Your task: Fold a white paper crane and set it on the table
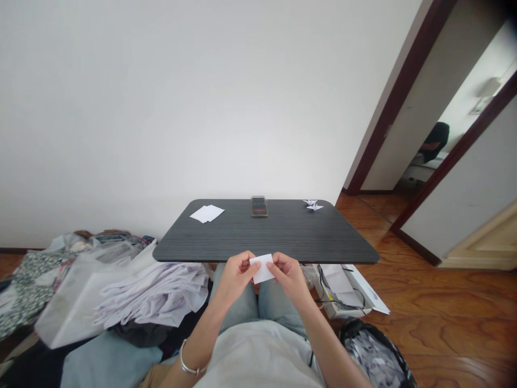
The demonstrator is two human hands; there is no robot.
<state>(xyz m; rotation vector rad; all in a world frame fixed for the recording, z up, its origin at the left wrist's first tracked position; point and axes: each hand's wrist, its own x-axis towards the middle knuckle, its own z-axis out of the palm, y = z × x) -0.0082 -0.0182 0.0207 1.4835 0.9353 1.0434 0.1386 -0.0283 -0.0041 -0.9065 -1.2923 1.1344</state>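
Note:
A small white piece of paper [263, 270] is held up in front of the table's near edge, above my lap. My left hand [239, 272] pinches its left side, thumb on the face toward me. On the opposite side, my right hand [287, 272] grips the paper the same way. The fingers behind the sheet are partly hidden. Farther off on the dark table [226, 242] lie a stack of white paper sheets [207, 213] at the left and a couple of folded paper cranes [314, 206] at the back right.
A phone-like dark device [259, 206] lies at the table's back middle. Clothes and bags [153, 293] are heaped at the left. Below right are a white box with cables [343, 293] and a black bag of paper scraps [374, 355]. A wall stands behind the table.

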